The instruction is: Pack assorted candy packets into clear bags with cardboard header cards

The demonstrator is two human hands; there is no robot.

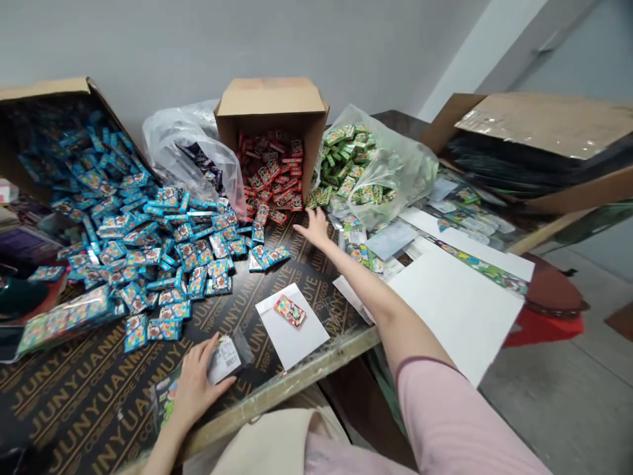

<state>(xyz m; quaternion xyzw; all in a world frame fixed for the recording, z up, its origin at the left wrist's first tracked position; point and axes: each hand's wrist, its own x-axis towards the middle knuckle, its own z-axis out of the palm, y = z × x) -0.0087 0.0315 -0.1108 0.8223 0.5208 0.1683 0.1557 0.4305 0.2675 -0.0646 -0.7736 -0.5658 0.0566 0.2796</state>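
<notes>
My left hand (198, 379) lies with thumb and fingers apart across a clear plastic packet (227, 359) bearing a white barcode label, near the table's front edge. Part of that packet is hidden under the hand. Stretched out toward the back, my right hand (315, 227) has spread fingers and nothing visible in it. It is nearest to the green small boxes (321, 196) spilling from a clear bag (405, 171). Between the hands, one red small box (289, 311) lies on a white card (297, 343).
Blue small boxes (173, 251) are heaped at left, spilling from a carton (111, 115). A middle carton (271, 99) holds red ones (271, 168). A bag (168, 145) has dark purple packs. White sheets (455, 290) and another carton (539, 122) are at right.
</notes>
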